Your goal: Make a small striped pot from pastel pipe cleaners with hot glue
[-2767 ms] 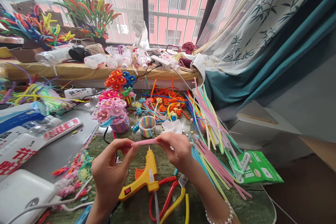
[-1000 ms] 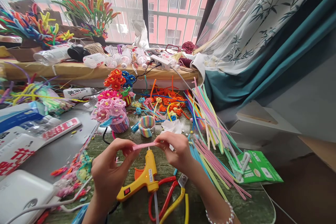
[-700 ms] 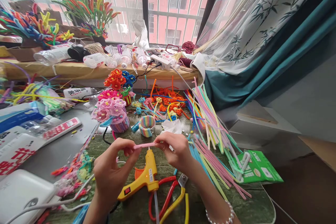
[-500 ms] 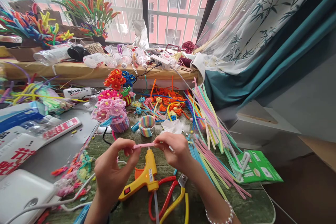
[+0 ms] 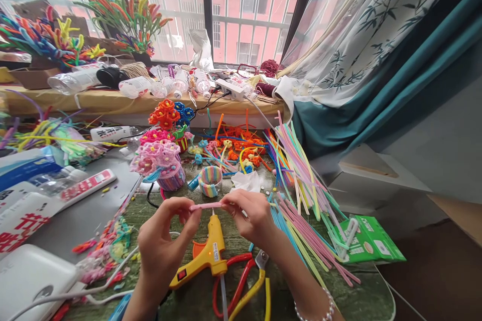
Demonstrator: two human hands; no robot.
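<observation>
Between both hands a short pink pipe cleaner (image 5: 207, 206) is stretched level. My left hand (image 5: 167, 235) pinches its left end between thumb and fingers, while my right hand (image 5: 250, 215) pinches the right end. Just under the pipe cleaner is the nozzle of a yellow hot glue gun (image 5: 211, 256); whether they touch I cannot tell. Pliers with red and yellow handles (image 5: 259, 261) lie beside the glue gun. Beyond my hands stands a small round cup wrapped in pastel stripes (image 5: 211, 181). To its left is a striped pot (image 5: 172, 176) of pink pipe-cleaner flowers.
Pastel pipe cleaners (image 5: 312, 241) are spread at the right, near a green packet (image 5: 372, 241). Orange and blue pieces (image 5: 244, 145) lie at the back. A white device (image 5: 37, 281) with cables sits front left. Bottles (image 5: 135, 86) line the windowsill.
Almost nothing differs. My left hand has shifted very slightly, and the pink pipe cleaner tilts a little differently; both hands keep their pinch on it.
</observation>
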